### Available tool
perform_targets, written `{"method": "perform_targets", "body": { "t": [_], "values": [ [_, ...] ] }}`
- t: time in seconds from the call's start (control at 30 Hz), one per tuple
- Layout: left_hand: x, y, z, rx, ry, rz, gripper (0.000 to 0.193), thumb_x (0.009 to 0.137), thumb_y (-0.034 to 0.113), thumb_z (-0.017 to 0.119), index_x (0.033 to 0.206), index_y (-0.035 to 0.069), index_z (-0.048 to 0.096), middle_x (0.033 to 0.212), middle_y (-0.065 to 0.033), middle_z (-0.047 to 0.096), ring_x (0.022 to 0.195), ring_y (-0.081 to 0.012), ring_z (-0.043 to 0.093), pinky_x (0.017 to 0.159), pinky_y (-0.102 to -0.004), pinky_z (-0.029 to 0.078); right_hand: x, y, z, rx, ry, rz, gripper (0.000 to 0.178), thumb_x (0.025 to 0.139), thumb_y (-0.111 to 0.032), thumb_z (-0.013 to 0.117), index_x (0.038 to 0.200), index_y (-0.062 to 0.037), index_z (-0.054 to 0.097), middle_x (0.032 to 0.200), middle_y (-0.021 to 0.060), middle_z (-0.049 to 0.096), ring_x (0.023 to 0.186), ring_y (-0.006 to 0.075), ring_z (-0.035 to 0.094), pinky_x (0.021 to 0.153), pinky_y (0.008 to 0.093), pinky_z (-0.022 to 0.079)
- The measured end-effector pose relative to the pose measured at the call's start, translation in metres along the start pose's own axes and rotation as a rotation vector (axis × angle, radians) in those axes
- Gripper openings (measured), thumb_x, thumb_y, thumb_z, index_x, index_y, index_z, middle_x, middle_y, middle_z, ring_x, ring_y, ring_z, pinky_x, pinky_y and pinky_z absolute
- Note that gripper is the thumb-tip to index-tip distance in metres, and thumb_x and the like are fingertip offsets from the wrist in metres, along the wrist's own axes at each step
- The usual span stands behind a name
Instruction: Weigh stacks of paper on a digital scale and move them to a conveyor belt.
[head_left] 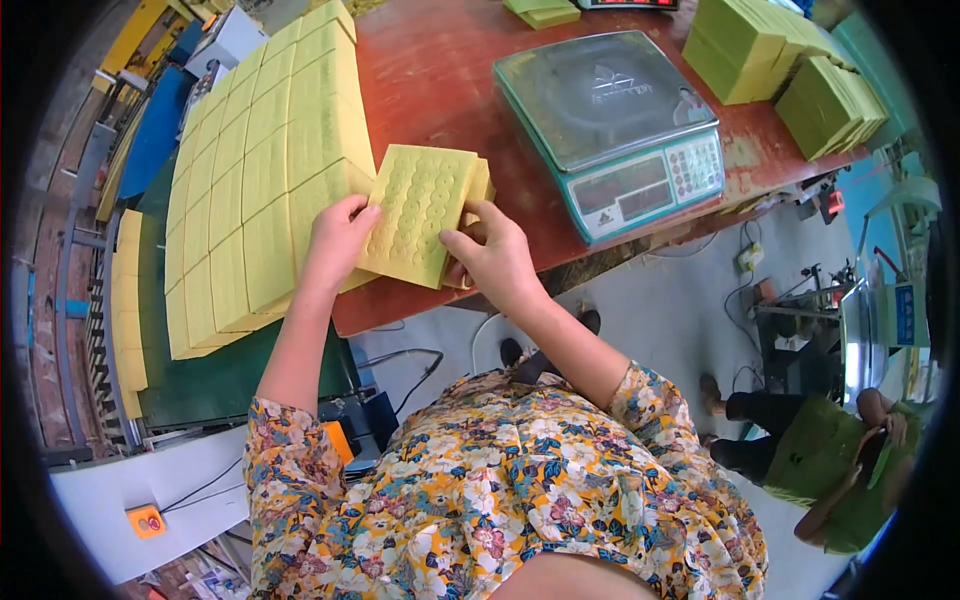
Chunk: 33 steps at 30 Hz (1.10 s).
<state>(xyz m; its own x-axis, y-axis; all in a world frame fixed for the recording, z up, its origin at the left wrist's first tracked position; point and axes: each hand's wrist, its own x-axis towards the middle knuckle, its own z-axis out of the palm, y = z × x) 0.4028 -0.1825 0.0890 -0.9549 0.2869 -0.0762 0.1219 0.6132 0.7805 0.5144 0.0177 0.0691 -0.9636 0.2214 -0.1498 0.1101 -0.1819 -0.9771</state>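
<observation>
Between my hands is a stack of yellow paper, its top sheet pressed with rows of round coin-like marks. It is tilted over the near edge of the red table. My left hand closes on its left edge, thumb on the face and the other fingers partly hidden. My right hand grips the right edge, with the thumb in front and fingers curled behind. More yellow layers show behind the top sheet on that side. Just left of my left hand stands a large block of stacked yellow paper bundles.
On the red table, a teal digital scale stands to the right. Further yellow paper stacks lie at the back right. An orange box with a red button sits lower left. Another person is at the lower right.
</observation>
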Motion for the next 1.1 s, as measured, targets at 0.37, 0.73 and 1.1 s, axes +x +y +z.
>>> {"method": "perform_targets", "body": {
  "t": [0.37, 0.73, 1.1],
  "values": [
    [0.005, 0.009, 0.004, 0.14, 0.003, 0.053, 0.029, 0.088, 0.022, 0.064, 0.096, -0.006, 0.066, 0.078, -0.0154, 0.067, 0.07, -0.0195, 0.062, 0.068, -0.034, 0.048, 0.002, 0.013, -0.003, -0.095, 0.101, -0.052, 0.062, 0.083, -0.013, 0.069, 0.136, 0.0064, 0.043, 0.081, 0.0168, 0.069, 0.062, 0.019, 0.067, 0.057, 0.0319, 0.053],
    [-0.002, 0.013, 0.011, 0.213, 0.055, 0.173, 0.028, 0.089, 0.023, 0.061, 0.092, -0.004, 0.066, 0.079, -0.0217, 0.065, 0.071, -0.0325, 0.064, 0.067, -0.0393, 0.049, 0.005, 0.021, -0.007, -0.113, 0.144, -0.072, 0.065, 0.08, -0.016, 0.067, 0.137, 0.0031, 0.044, 0.079, 0.0169, 0.068, 0.071, 0.0225, 0.068, 0.068, 0.035, 0.054],
    [-0.007, 0.01, 0.027, 0.291, 0.027, 0.131, 0.027, 0.098, 0.019, 0.048, 0.103, -0.003, 0.062, 0.095, -0.0259, 0.065, 0.09, -0.0404, 0.063, 0.079, -0.0459, 0.049, 0.004, 0.036, -0.008, -0.066, 0.142, -0.077, 0.065, 0.082, -0.017, 0.07, 0.139, 0.0002, 0.043, 0.08, 0.0112, 0.066, 0.072, 0.0157, 0.064, 0.069, 0.0311, 0.052]
  ]
}}
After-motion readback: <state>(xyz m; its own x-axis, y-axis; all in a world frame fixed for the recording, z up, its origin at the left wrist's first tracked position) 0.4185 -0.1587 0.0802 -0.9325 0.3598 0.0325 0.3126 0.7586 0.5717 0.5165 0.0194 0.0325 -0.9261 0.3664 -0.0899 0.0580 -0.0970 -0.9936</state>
